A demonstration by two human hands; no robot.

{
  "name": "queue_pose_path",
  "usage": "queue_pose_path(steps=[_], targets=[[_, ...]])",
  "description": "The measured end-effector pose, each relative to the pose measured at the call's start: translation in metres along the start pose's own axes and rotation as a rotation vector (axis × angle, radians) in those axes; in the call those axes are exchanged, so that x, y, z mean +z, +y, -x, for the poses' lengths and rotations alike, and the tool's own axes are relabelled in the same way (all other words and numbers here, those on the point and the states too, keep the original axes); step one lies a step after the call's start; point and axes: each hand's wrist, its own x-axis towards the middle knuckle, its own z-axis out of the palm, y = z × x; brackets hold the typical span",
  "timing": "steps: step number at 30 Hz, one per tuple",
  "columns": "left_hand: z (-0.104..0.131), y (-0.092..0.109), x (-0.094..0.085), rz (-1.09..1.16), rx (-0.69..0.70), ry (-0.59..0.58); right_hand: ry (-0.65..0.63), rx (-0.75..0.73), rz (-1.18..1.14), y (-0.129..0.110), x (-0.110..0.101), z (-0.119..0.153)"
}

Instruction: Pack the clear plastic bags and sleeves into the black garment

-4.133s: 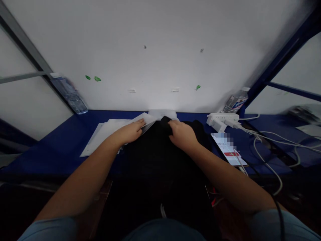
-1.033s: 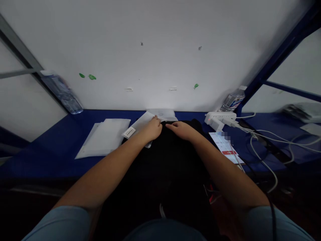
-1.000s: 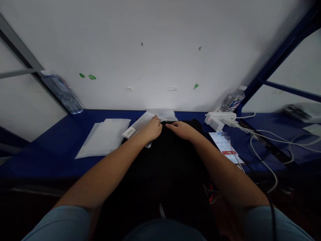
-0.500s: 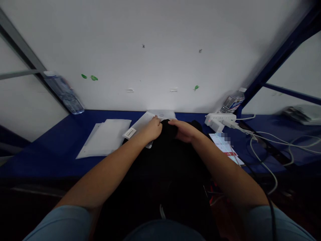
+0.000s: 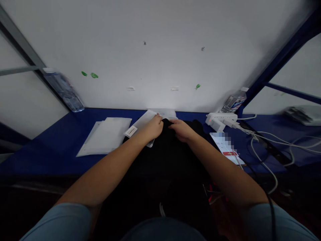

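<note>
A black cloth item (image 5: pixel 168 150) lies over the front edge of the blue desk and hangs down toward me. My left hand (image 5: pixel 155 128) is closed on its far edge, left of centre. Just to the right, my right hand (image 5: pixel 182 130) pinches the same cloth between thumb and fingers. Beneath and beside my left forearm is a clear plastic bag (image 5: pixel 144 121) with a white label (image 5: pixel 130 131). Another translucent bag (image 5: pixel 167 113) lies behind my hands against the wall.
White plastic sleeves (image 5: pixel 107 135) lie on the blue desk (image 5: pixel 57 140) at left. Bottles (image 5: pixel 64 90) stand left and right (image 5: pixel 234 100). On the right are a power strip (image 5: pixel 222 117), a lit phone (image 5: pixel 227 149) and white cables (image 5: pixel 265 174).
My right hand has shifted slightly, its fingers now more extended over the cloth. The black bunch between my hands looks flatter and wider. The whole view has moved a little.
</note>
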Motion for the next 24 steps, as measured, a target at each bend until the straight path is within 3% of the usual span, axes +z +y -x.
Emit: queue_pose_path(steps=[4,6,10,12,14,18,20,24], targets=[[0.003,0.006,-0.001,-0.06,0.016,-0.022,0.008,-0.095,0.108,0.005,0.002,-0.006],[0.003,0.006,-0.002,-0.093,0.022,-0.026,0.039,-0.17,0.293,0.005,0.002,-0.006],[0.006,0.001,-0.006,-0.187,0.024,-0.13,0.325,-0.311,0.835,-0.001,-0.005,0.003],[0.009,-0.002,-0.012,-0.258,0.018,-0.182,0.423,-0.359,0.978,-0.006,-0.01,0.012],[0.014,-0.003,-0.016,-0.316,0.017,-0.201,0.32,-0.413,1.066,-0.012,-0.016,0.023],[0.02,-0.001,-0.017,-0.385,0.022,-0.183,-0.141,-0.591,1.295,-0.021,-0.021,0.038],[0.02,0.0,-0.015,-0.399,0.045,-0.175,-0.211,-0.626,1.401,-0.021,-0.019,0.038],[0.02,0.004,-0.016,-0.381,0.024,-0.198,-0.228,-0.655,1.42,-0.016,-0.012,0.029]])
